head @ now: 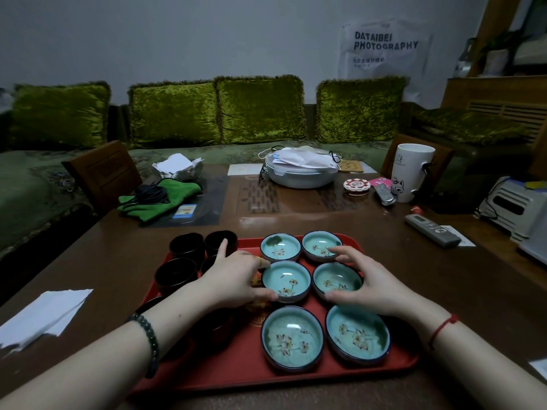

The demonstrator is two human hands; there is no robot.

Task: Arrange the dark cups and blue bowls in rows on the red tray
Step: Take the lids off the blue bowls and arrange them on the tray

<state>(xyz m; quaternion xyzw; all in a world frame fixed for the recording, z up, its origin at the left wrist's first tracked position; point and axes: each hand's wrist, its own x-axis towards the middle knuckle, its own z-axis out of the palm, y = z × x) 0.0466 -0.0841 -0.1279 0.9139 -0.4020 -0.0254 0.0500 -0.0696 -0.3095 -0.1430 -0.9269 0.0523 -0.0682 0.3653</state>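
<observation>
A red tray (236, 371) lies on the brown table in front of me. On its right half, several blue bowls with flower patterns stand in two columns. My left hand (236, 276) grips the middle-left bowl (286, 281) at its left rim, index finger raised. My right hand (367, 279) curls round the right side of the middle-right bowl (336, 281). The far bowls (279, 247) and near bowls (291, 338) stand untouched. Several dark cups (176, 273) stand on the tray's left half, partly hidden by my left forearm.
A folded white paper (44, 315) lies left of the tray. A remote (432, 229) and white mug (411, 173) are at the right. Further back sit a green cloth (159, 199), a lidded white dish (302, 170) and a chair back (103, 173).
</observation>
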